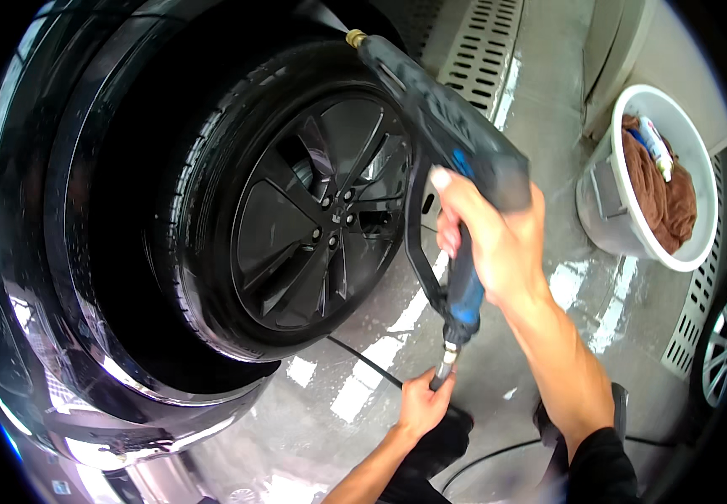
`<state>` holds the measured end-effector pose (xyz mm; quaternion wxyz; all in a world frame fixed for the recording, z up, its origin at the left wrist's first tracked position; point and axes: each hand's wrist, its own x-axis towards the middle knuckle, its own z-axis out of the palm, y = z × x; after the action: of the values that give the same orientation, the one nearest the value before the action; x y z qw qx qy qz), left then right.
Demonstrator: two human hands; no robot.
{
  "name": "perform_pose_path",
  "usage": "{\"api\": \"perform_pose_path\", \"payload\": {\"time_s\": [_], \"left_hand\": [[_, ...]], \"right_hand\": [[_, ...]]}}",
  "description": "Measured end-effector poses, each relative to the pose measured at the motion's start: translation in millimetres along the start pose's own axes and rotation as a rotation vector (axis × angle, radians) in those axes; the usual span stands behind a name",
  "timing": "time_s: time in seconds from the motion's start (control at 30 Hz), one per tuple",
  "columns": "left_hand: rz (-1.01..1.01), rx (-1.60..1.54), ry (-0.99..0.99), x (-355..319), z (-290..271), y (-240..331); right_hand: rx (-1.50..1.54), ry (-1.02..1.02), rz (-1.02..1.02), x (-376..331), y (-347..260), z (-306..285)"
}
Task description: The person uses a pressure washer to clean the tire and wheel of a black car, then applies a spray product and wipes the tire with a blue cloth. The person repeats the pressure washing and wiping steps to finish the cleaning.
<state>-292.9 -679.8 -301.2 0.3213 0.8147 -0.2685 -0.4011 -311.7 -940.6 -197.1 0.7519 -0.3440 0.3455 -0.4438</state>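
The right hand (502,239) is wrapped around the handle of a black and blue spray gun (460,134). The left hand (424,405) is curled around the hose end (442,378) just under that handle. The gun is tilted up and to the left, in front of a big black wheel (279,227) on a dark, shiny car (73,210). Its brass tip (355,38) is near the top of the tire, and a pale streak there looks like spray.

If the right hand lets its grip go loose, the push of the spray could make the gun jump, and the tip might knock the car. If the gun swings far right, it might wet the brown cloth (674,202) in the pale bucket (599,206). The floor (292,420) looks wet, so feet could slip. The black hose (368,363) lying there could trip someone.
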Motion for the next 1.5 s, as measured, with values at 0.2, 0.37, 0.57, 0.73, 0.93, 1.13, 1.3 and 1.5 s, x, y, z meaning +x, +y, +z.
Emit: {"api": "perform_pose_path", "payload": {"time_s": [0.2, 0.37, 0.57, 0.73, 0.93, 1.13, 1.3, 1.5], "left_hand": [[0.084, -0.085, 0.112, 54.5, -1.8, -3.2], [0.187, -0.115, 0.245, 68.6, -8.8, 9.7], [0.276, -0.075, 0.298, 65.5, -17.8, 44.0], [0.309, -0.01, 0.385, 52.7, -18.8, 75.5], [0.29, -0.021, 0.424, 50.0, -17.0, 84.7], [0.294, -0.015, 0.462, 49.1, -17.2, 81.3], [0.26, 0.019, 0.431, 52.2, -5.2, 55.9], [0.219, 0.004, 0.349, 49.7, 22.8, 28.3]], "right_hand": [[-0.036, -0.132, -0.168, 45.4, 10.6, 41.6], [-0.029, -0.213, -0.166, 55.1, 8.2, 63.7], [-0.011, -0.126, -0.009, 93.1, -11.7, 53.1], [0.004, -0.2, 0.016, 106.9, -26.4, 59.5], [0.076, -0.24, 0.031, 103.1, -32.7, 64.4], [0.046, -0.209, -0.02, 103.9, -28.2, 63.4], [0.113, -0.378, -0.112, 66.7, -32.3, 63.4], [0.094, -0.595, -0.177, 29.8, -11.5, 56.7]]}}
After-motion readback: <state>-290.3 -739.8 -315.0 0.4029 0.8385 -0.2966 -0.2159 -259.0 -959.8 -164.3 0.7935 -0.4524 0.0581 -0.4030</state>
